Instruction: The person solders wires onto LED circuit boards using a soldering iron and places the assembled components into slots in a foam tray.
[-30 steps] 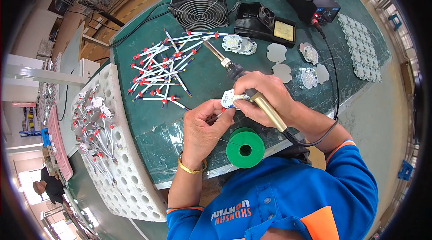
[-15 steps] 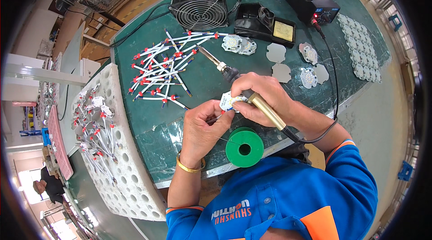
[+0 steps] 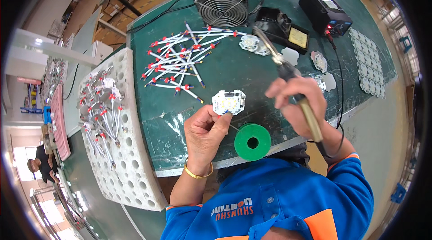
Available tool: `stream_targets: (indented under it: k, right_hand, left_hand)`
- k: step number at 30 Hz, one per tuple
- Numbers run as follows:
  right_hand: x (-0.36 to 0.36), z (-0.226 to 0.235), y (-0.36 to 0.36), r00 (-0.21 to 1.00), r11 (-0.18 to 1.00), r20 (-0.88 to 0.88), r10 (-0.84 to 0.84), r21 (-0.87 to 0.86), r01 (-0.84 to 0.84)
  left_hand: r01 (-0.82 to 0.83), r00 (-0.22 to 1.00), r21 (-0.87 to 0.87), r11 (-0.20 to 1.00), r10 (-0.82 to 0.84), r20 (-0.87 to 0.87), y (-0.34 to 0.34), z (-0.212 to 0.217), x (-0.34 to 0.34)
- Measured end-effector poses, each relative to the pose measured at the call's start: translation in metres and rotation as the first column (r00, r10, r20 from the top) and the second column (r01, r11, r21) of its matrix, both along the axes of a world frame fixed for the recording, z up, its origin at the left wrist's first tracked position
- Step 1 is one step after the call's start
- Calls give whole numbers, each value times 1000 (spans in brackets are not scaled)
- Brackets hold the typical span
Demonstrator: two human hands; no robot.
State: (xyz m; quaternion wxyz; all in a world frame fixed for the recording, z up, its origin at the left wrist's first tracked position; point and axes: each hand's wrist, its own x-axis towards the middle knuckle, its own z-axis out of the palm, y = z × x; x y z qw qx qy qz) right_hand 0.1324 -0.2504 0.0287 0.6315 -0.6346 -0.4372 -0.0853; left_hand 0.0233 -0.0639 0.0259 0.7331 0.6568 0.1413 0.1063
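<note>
Circuit board pinched at the frame's centre, soldering iron apart to its right.
The left hand (image 3: 204, 129) has a narrow grip, thumb and fingers on the lower edge of the white circuit board (image 3: 228, 101), whose long axis runs roughly level. The right hand (image 3: 302, 100), blurred, so its exact finger placement is hard to tell, is wrapped around the soldering iron (image 3: 285, 71), which slants toward the upper left; the board lies left of that grip.
</note>
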Motion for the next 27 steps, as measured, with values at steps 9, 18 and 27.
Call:
stream_targets:
  k: [9, 18, 27]
  right_hand:
    - [-27, 8, -30, 960, 981, 216, 178, -121, -155]
    - [-44, 8, -31, 953, 961, 185, 241, -179, -209]
    - [-43, 2, -27, 952, 961, 188, 242, -183, -209]
  left_hand:
    - [-160, 985, -140, 977, 167, 39, -12, -3, -19]
    - [-204, 967, -150, 967, 224, 125, -22, 1, -24]
    - [-212, 969, -120, 970, 225, 102, -23, 1, -24]
